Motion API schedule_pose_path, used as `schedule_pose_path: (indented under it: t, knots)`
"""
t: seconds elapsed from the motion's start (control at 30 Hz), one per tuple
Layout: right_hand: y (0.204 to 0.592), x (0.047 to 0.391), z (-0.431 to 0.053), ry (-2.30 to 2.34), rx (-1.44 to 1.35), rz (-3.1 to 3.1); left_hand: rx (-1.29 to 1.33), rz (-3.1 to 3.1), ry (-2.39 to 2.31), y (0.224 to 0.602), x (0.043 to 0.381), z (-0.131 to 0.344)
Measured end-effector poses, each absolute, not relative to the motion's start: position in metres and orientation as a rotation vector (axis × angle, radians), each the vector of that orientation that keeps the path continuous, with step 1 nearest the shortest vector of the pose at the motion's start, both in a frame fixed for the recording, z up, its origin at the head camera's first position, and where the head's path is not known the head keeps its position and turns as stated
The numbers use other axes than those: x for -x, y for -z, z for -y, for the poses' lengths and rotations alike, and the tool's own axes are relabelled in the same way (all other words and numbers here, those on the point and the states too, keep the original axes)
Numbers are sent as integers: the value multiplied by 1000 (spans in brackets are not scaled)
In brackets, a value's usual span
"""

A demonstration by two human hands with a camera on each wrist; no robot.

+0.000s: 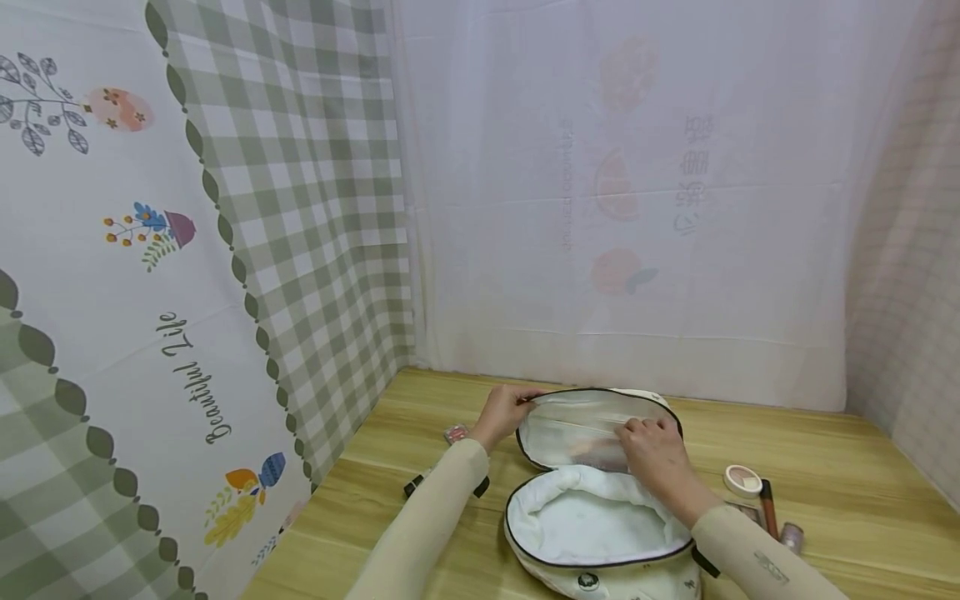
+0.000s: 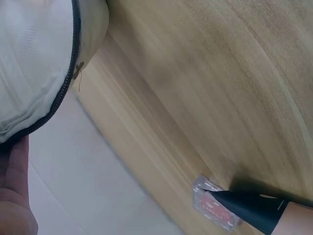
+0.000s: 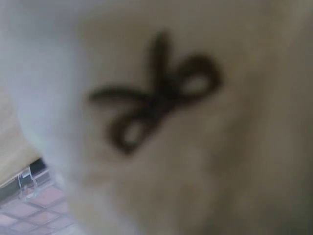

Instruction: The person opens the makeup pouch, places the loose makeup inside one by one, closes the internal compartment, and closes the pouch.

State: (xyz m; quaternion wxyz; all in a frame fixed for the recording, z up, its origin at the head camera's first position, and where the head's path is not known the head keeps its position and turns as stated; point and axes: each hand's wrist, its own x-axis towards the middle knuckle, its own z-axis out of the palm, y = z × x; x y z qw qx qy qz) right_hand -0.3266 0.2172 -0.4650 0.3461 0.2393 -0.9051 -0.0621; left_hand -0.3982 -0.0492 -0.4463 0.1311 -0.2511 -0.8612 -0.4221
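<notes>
A white cosmetic bag [image 1: 607,562] with dark zipper edging lies open, its padded inside facing up and its lid [image 1: 551,421] raised at the back. My left hand [image 1: 504,417] pinches the lid's left rim; in the left wrist view the fingers [image 2: 14,181] sit under the dark zipper [image 2: 61,93]. My right hand [image 1: 656,454] has its fingers curled at the edge of the mesh pocket [image 1: 570,429] inside the lid. Something pinkish-brown [image 1: 596,452] shows faintly through the mesh. In the right wrist view, blurred bag cloth [image 3: 195,156] with a bow print hides the fingers.
Left of the bag lie a small clear blush case [image 1: 455,433] and a black-ended item [image 1: 412,485]. To the right are a round compact [image 1: 742,481], a dark-capped brown tube [image 1: 768,508], a small pinkish bottle [image 1: 791,537] and a palette [image 3: 44,210]. Curtains stand behind the wooden table [image 1: 810,442].
</notes>
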Motion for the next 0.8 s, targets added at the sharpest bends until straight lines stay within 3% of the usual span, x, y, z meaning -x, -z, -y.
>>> schedule_pose_path:
  t: [0.8]
  knots:
    - [452, 318, -224, 21, -558, 2371, 679, 2423, 1113, 442, 402, 47]
